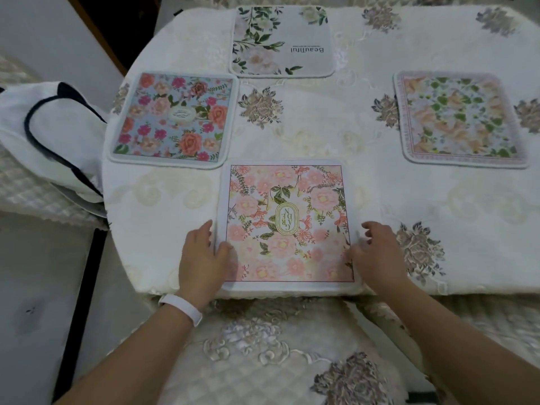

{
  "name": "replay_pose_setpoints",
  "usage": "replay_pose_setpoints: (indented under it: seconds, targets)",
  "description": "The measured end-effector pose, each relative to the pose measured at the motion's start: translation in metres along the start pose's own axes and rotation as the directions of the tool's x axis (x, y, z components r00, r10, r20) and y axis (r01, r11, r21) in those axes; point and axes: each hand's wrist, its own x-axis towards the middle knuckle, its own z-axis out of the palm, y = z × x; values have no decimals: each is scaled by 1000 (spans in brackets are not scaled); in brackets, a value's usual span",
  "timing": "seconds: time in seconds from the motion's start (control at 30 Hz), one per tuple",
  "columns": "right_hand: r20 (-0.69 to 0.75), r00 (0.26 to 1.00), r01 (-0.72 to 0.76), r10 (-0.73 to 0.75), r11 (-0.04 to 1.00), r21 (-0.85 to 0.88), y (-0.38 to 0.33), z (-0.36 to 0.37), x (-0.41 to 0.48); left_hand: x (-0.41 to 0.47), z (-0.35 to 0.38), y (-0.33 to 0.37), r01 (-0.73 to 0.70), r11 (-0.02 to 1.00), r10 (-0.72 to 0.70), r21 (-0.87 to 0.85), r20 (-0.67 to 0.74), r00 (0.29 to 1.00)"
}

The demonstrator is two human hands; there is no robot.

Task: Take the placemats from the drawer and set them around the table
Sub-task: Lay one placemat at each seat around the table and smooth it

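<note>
Squaring the pink mat (287,223) at the near edge of the table (321,135), directly ahead, flat and roughly parallel to the rim. Against the mat's left edge, the left hand (201,258): fingers straight and close together along the border, thumb resting on top near the lower corner, pressing rather than pinching, gripping nothing. At the mat's right edge, the right hand (377,252): fingers spread and loosely bent, tips at the border; blurred, so cannot tell whether touching the mat or just clear of it, but holding nothing. Already down: blue mat (172,118) to the left, white mat (282,39) at the far side, green mat (460,118) to the right, all flat, with blue and white nearly corner to corner. Judging from four mats on four sides and none in hand, probably the final placement, with only a finishing nudge left. Next, likely: slide or twist the pink mat slightly under light downward pressure from both hands until square with the table edge, then lift both hands straight up without dragging it. Worth watching the near border, lying right at the rim above the chair (263,346); push away from the body, not toward it.
</note>
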Motion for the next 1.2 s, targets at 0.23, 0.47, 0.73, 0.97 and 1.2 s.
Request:
replay_pose_setpoints:
  seconds: [0.23,0.47,0.73,0.97,1.2]
  targets:
    - [194,833,551,-518,748,-370,-52,40,37,54,37,30,-386,890,351,242,177,919]
    - [252,804,591,-539,679,-435,-98,84,96,134,64,55,-570,692,464,444,332,822]
    - [215,826,556,-521,690,-463,-111,86,122,159,76,63,-554,675,472,487,291,832]
    - [99,910,406,-402,819,-406,-98,69,134,150,62,50,-500,707,411,500,284,866]
    - [-18,982,167,-188,906,-389,-39,28,128,124,20,-6,-405,789,318,462,257,913]
